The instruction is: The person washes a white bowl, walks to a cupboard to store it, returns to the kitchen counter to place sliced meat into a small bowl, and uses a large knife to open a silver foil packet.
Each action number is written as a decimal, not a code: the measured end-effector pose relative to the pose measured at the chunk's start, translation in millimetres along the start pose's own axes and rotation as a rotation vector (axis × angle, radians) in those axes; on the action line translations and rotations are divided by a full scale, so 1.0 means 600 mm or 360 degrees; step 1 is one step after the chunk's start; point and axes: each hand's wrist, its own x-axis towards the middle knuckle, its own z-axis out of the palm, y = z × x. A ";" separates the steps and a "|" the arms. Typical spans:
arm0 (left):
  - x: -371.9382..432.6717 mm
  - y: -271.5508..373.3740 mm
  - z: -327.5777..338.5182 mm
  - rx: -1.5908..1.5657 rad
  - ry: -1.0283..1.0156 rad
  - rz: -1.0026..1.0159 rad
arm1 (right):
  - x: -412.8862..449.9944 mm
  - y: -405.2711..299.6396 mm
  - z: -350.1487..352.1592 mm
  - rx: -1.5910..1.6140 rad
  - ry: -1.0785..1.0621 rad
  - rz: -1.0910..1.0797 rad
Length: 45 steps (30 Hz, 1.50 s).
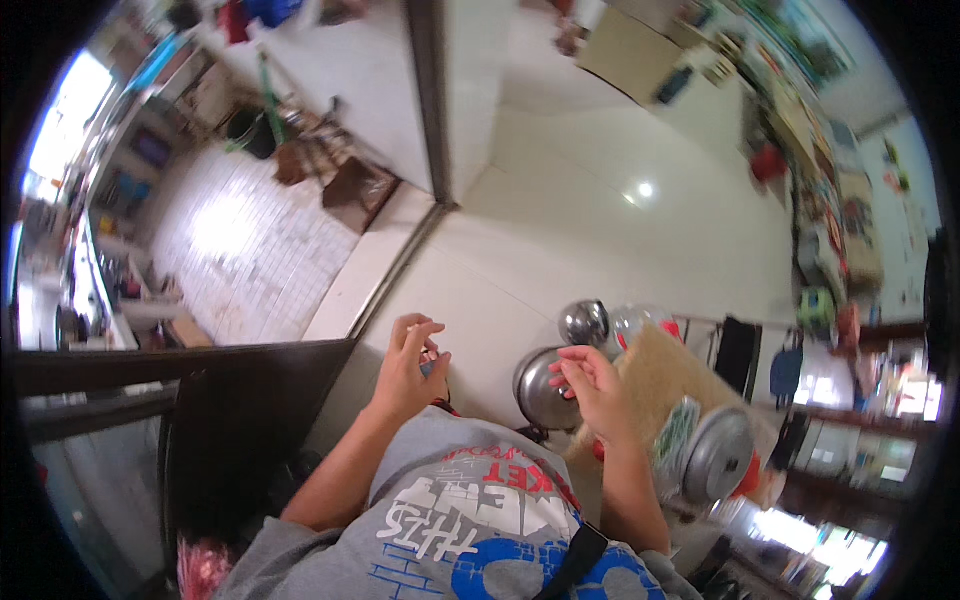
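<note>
Both hands are raised in front of my grey printed T-shirt (480, 510). My left hand (412, 367) is held above the pale tiled floor, fingers bent and apart, with nothing seen in it. My right hand (589, 386) has loosely curled fingers and shows no object in its grasp. In the picture it overlaps a round metal lid or pan (541, 390); whether it touches that cannot be told. Just beyond are a shiny metal bowl or pot (583, 322) and a clear plastic container with red parts (634, 322).
A brown board or tabletop (667, 375) at right bears a grey metal lid (718, 455) and a green bundle in plastic (677, 435). A door track (397, 270) crosses the floor at left, near a dark door (255, 420). Behind it stand a dustpan (360, 193) and dark bucket (255, 133).
</note>
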 end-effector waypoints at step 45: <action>0.170 -0.463 -1.001 -0.0332 0.2111 -0.1063 | 0.765 -0.573 1.431 -0.0755 -0.2378 -0.0379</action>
